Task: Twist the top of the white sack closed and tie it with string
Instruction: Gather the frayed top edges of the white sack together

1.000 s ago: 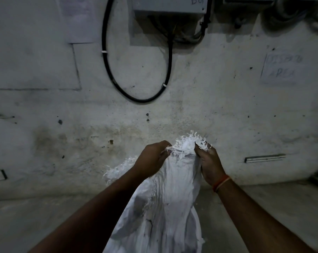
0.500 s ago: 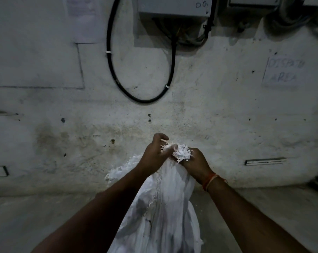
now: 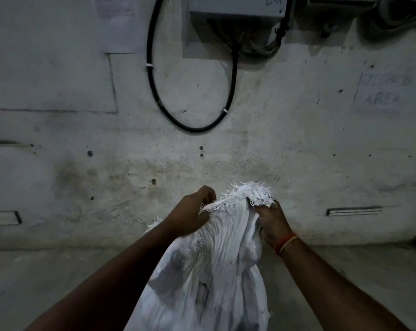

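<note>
A white woven sack stands upright on the floor in front of me, its frayed top edge gathered into folds. My left hand grips the left part of that top edge, fingers curled over the fabric. My right hand clutches the bunched right part, with frayed threads sticking out above it; an orange thread band circles that wrist. No string shows in the head view.
A stained concrete wall rises close behind the sack. A black cable loop hangs from a grey box above. A paper sign is stuck at the right. The concrete floor spreads on both sides.
My hands, close together around the bunched top half a second ago, have moved apart. The frayed edge is spread wider between them.
</note>
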Tool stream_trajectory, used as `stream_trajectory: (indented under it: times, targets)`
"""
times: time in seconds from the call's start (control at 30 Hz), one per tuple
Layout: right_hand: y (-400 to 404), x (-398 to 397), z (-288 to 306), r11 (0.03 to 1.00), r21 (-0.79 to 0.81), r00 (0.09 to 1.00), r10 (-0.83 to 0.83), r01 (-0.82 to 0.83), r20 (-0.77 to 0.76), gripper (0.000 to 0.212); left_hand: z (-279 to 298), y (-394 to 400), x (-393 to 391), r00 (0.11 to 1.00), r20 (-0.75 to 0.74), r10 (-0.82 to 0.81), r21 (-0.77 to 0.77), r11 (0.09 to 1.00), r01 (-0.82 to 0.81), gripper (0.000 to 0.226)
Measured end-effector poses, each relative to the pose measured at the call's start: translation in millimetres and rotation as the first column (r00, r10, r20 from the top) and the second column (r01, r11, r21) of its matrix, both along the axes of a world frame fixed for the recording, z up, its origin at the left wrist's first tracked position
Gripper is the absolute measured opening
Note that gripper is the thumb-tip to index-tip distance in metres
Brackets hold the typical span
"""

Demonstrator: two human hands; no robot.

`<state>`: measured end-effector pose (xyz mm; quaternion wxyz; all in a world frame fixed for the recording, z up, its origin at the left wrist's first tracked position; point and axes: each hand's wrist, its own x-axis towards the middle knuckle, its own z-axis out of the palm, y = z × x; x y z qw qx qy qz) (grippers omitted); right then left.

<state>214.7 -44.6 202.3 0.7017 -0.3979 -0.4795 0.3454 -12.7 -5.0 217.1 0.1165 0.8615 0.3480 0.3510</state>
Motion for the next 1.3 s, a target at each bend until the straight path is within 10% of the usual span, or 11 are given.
stream_trajectory:
  times: [0.4, 0.7, 0.97, 1.13, 1.3]
  targets:
    - [0.7, 4.4, -7.2, 1.0, -0.019, 0.999, -0.02, 0.019, -0.048, 0.027, -31.5, 4.0, -3.3, 0.972, -0.232, 0.043, 0.094, 0.995, -0.022, 0.05]
    - [-2.5, 10.7, -15.8, 0.998, -0.03, 0.992, -0.05, 0.046, -0.113, 0.022, 0.7, 11.4, -2.9, 0.97, 0.132, 0.202, -0.196, 0.965, -0.174, 0.051]
    - [-5.0, -7.4, -9.1, 0.982, -0.032, 0.968, 0.179, -0.187, -0.175, 0.004, 19.1, 12.4, 24.0, 0.983, 0.034, 0.181, -0.121, 0.977, -0.176, 0.054]
    - [4.5, -19.7, -6.4, 0.945, -0.067, 0.913, 0.325, -0.319, 0.245, 0.063, 27.3, 12.2, 37.6, 0.966, 0.015, 0.257, -0.013, 0.966, -0.257, 0.035]
    - [17.2, -27.9, -11.7, 0.998, 0.06, 0.898, -0.036, 0.011, 0.438, 0.033, 28.6, 10.6, 43.8, 0.98, 0.044, 0.192, -0.002, 0.981, -0.192, 0.015]
